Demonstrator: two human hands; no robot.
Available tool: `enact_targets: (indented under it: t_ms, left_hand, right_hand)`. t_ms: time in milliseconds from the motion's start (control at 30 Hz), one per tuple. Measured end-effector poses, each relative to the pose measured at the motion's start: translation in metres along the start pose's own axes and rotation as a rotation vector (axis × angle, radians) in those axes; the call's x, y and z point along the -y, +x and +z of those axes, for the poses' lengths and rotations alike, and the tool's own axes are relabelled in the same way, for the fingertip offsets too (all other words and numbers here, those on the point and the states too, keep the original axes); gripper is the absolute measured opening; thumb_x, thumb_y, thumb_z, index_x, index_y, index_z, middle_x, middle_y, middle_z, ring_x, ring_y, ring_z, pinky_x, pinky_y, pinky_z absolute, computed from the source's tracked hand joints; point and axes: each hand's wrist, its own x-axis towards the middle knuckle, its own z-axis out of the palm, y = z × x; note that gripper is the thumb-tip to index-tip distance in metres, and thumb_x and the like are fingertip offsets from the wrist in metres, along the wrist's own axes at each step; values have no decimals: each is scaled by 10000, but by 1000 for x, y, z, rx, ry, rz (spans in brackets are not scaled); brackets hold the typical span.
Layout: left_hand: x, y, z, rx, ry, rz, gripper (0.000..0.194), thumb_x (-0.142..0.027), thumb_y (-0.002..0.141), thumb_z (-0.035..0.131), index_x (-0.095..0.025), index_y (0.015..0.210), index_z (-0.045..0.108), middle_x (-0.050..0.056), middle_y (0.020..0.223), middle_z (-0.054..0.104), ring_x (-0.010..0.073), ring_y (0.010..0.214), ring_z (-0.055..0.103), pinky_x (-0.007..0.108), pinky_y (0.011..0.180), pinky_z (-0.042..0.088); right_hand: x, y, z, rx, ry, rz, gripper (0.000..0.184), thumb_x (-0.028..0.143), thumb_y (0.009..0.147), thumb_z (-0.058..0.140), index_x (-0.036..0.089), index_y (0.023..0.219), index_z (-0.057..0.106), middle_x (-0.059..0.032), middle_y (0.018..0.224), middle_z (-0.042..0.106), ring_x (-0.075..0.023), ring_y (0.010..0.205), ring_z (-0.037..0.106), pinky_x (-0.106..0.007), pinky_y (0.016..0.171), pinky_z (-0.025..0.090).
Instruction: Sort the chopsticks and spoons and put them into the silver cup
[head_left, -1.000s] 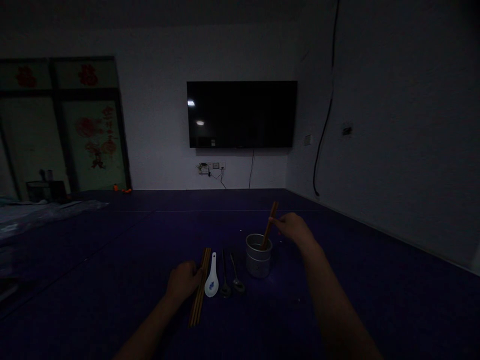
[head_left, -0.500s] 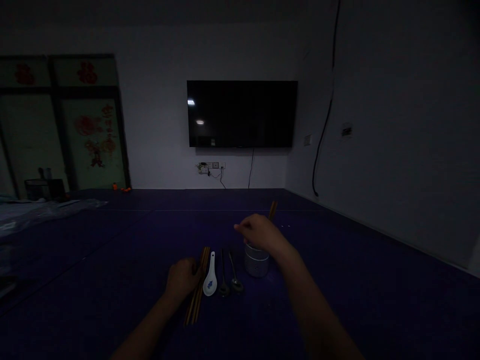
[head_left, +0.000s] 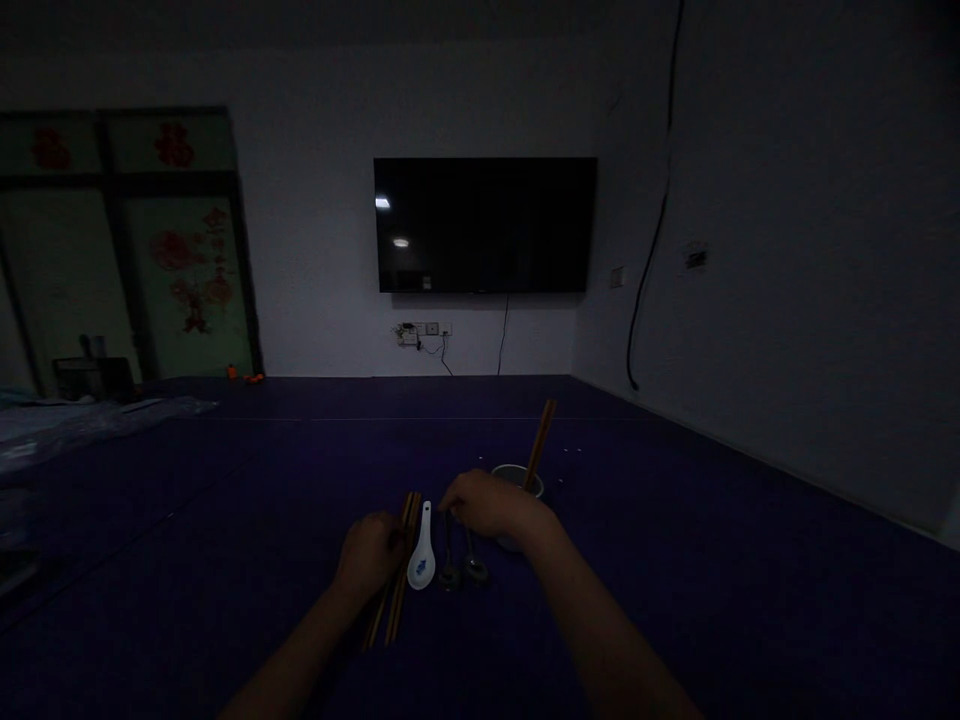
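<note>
My left hand is closed on wooden chopsticks, which lie on the dark purple tabletop; its fingertips are partly hidden. Right of them lies a white soup spoon with a blue mark in its bowl. Two metal spoons lie beside it, bowls toward me. Over their handles hovers my right hand, fingers loosely apart and pointing left, with nothing visible in them. Behind my right wrist stands a round grey holder, partly covered, with chopsticks standing tilted in it.
Small white specks lie on the tabletop near the holder. Crumpled clear plastic is at the far left, and small orange things sit at the back edge. A wall-mounted television hangs beyond; a dark cable runs down the right wall.
My right hand has moved down and left from above the holder to the metal spoons' handles, uncovering the holder's rim and chopsticks. The chopsticks under my left hand have spread slightly.
</note>
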Motion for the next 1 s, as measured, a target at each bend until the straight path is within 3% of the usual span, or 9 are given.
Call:
enact_targets:
  t_ms: [200,400,567,800,1000]
  left_hand:
    - [2,-1,0,-16,-16,-26,243,-337,837,482,-191,903,664,73,960,694,173,867,631,237,678,374]
    - [7,2,4,-12,-75,-71,184,-240,812,500,-206,907,654,50,977,703,151,866,640,212,658,367]
    - [6,1,0,8,-41,-127,194,-302,831,480,-200,860,643,59,941,708,165,822,650,229,625,364]
    - [2,-3,-6,40,139,-133,372,-449,852,388,-188,869,654,107,881,699,234,878,642,314,743,413]
    - [-3,-7,-9,66,217,-47,374,-391,850,359,-178,865,666,124,961,686,266,991,597,371,825,408]
  right_hand:
    - [2,0,2,10,12,-11,400,62,779,478,175,1102,685,-89,1116,677,-197,1039,629,-219,843,447]
    - [8,0,5,11,15,17,375,64,778,497,178,1073,699,-91,1104,681,-206,1016,640,-223,807,458]
    - [5,0,6,-12,8,30,371,61,776,495,198,1045,712,-83,1095,687,-200,1000,646,-221,802,455]
    - [4,1,7,-23,-5,46,350,80,772,515,218,1018,722,-77,1053,708,-193,975,653,-212,776,445]
    - [5,1,7,-21,-25,59,354,78,766,514,222,1010,725,-73,1040,713,-189,971,653,-210,772,444]
